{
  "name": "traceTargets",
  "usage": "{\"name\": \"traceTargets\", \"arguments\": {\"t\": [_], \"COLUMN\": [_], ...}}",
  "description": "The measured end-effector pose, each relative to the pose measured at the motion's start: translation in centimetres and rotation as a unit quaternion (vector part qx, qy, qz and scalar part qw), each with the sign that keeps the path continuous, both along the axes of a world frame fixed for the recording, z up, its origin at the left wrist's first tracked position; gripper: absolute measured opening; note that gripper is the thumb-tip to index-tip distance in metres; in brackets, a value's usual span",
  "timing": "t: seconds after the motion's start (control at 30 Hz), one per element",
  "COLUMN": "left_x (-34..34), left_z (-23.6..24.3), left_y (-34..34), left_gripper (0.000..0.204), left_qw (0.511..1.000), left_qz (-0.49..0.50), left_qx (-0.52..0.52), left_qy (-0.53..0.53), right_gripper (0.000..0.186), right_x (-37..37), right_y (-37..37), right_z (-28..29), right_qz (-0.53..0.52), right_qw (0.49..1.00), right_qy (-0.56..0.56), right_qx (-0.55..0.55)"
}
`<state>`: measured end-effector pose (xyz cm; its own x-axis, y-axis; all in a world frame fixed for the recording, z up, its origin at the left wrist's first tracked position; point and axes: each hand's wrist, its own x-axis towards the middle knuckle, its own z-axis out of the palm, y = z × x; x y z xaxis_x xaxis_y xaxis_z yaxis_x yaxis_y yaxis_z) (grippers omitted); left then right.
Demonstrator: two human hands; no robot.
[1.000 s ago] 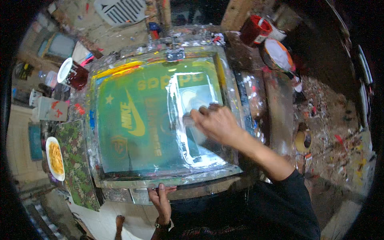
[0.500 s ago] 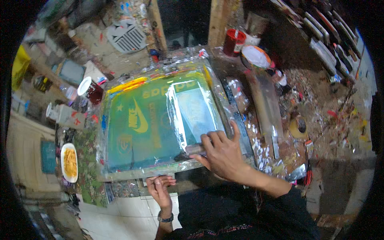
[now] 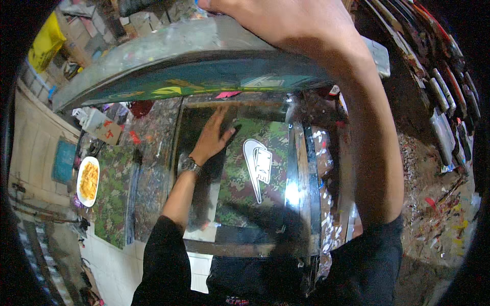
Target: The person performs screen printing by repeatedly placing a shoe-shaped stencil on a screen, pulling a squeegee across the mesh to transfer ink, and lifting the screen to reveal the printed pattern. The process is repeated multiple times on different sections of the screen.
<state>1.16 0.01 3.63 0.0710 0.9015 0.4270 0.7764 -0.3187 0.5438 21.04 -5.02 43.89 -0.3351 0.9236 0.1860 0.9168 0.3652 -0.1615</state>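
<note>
The screen printing frame is lifted and tilted close to me, its green mesh showing edge-on below the rim. My right hand holds its upper edge; the picture's top cuts off most of the fingers. Beneath lies a camouflage fabric piece on a dark, glossy board, bearing a white curved print with dark outlines. My left hand, a watch at its wrist, is open with fingers stretched out, beside the fabric's far left corner. Whether it touches the board I cannot tell.
Left of the board lies another camouflage fabric piece, near a white dish of yellowish contents. A white container with red marks stands farther back. Long blade-like tools line the right side. White scraps litter the bench right of the board.
The screen frame has swung up from lying flat, uncovering the printed fabric. My right hand has left the squeegee and moved to the frame's edge. My left hand has reached forward over the board.
</note>
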Motion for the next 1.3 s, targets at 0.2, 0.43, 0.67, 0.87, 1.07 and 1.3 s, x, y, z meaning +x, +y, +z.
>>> {"name": "traceTargets", "arguments": {"t": [0.2,0.43,0.67,0.87,1.07,1.3], "left_x": [1.2,-5.8,-18.1,-22.0,-19.6,-19.9], "left_z": [-5.3,0.7,3.3,-0.3,-0.1,2.2], "left_y": [0.8,-15.5,-34.5,-36.1,-34.9,-32.7], "left_gripper": [0.043,0.031,0.02,0.024,0.036,0.031], "left_qw": [0.959,0.929,0.623,0.601,0.728,0.881], "left_qz": [0.024,0.348,0.536,0.433,0.461,0.453], "left_qx": [0.029,0.034,0.333,0.416,0.185,-0.004], "left_qy": [0.281,-0.124,-0.463,-0.527,-0.472,0.135], "right_gripper": [0.072,0.074,0.087,0.078,0.066,0.057], "right_x": [3.9,-0.2,-0.2,1.4,3.1,3.1], "right_y": [7.1,14.6,23.3,29.2,32.2,26.7], "right_z": [-0.8,-1.1,0.4,-0.1,-0.1,0.0], "right_qz": [0.203,0.187,0.067,0.093,0.108,0.156], "right_qw": [0.972,0.963,0.983,0.974,0.969,0.958], "right_qy": [0.058,0.12,0.151,0.202,0.196,-0.054], "right_qx": [0.106,0.155,0.074,0.037,0.11,0.235]}}
